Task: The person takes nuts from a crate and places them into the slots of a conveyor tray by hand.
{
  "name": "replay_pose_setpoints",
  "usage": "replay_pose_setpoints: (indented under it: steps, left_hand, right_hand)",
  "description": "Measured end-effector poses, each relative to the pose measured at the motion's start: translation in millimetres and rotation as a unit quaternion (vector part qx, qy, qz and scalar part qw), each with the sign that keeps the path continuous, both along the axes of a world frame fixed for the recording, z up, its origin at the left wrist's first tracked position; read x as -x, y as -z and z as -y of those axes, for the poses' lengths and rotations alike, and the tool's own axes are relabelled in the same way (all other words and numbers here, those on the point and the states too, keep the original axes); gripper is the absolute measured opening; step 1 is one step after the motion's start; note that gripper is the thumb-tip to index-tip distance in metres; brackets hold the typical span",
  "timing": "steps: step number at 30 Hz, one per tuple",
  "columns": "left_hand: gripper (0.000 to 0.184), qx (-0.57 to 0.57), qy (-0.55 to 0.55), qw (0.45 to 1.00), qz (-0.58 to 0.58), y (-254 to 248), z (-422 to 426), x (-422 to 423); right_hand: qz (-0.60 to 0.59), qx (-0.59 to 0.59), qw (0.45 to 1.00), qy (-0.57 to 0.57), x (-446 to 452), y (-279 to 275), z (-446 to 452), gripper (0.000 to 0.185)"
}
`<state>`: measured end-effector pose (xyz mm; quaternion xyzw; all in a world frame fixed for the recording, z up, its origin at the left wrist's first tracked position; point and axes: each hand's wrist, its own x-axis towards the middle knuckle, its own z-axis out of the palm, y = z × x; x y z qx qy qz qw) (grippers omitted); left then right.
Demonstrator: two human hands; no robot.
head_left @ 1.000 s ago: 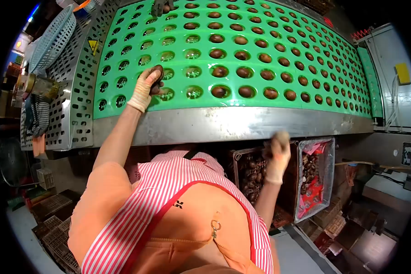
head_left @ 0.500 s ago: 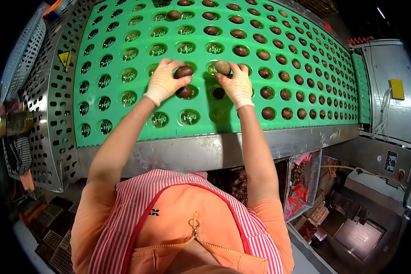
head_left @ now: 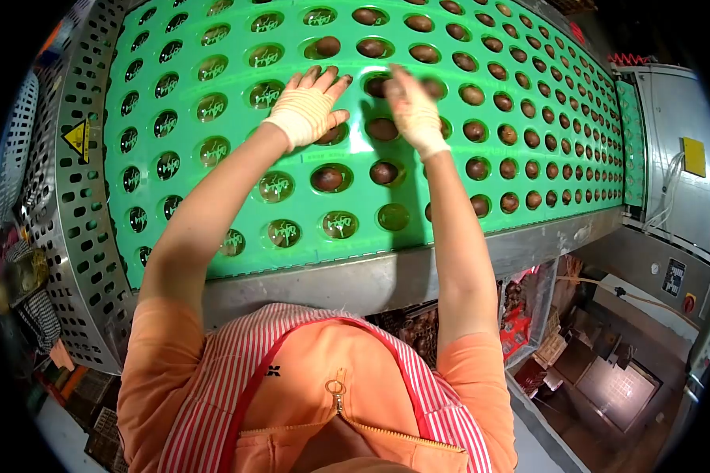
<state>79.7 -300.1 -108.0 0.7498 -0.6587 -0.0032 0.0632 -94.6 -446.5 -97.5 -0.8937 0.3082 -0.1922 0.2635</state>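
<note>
Brown eggs (head_left: 330, 178) lie in oval pockets of a green moulded sheet (head_left: 292, 164). My left hand (head_left: 306, 106), in a cream ribbed glove with bare fingertips, rests spread over the sheet. Its thumb lies beside an egg (head_left: 334, 134) partly covered by the hand. Beyond its fingertips, another egg (head_left: 326, 47) sits at one side of its pocket. My right hand (head_left: 414, 114), gloved likewise, is slightly blurred, with fingers stretched forward and no egg visible in its grip. Its fingertips are close to a shaded egg (head_left: 377, 85). A smeared brown shape (head_left: 434, 87) shows just right of them.
Pockets on the left show printed film; those on the right hold several rows of eggs. A metal rail (head_left: 331, 280) runs along the near edge, and a perforated metal guard (head_left: 75, 189) stands at left. A grey machine housing (head_left: 678, 118) is at right.
Both hands have let go of the eggs they were holding. They now reach farther across the sheet, the left with its fingers spread. The camera view has shifted.
</note>
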Motion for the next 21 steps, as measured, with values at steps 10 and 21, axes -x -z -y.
replay_pose_setpoints:
  steps: [10, 21]
  left_hand:
    - [0.035, 0.205, 0.019, 0.958, -0.197, -2, -53, 10]
    - [0.048, 0.143, 0.169, 0.975, -0.013, 28, -19, 42]
  right_hand:
    - [0.259, -0.120, 0.919, 0.271, 151, -42, -137, 0.026]
    - [0.341, -0.049, 0.707, 0.618, 448, -93, -264, 0.037]
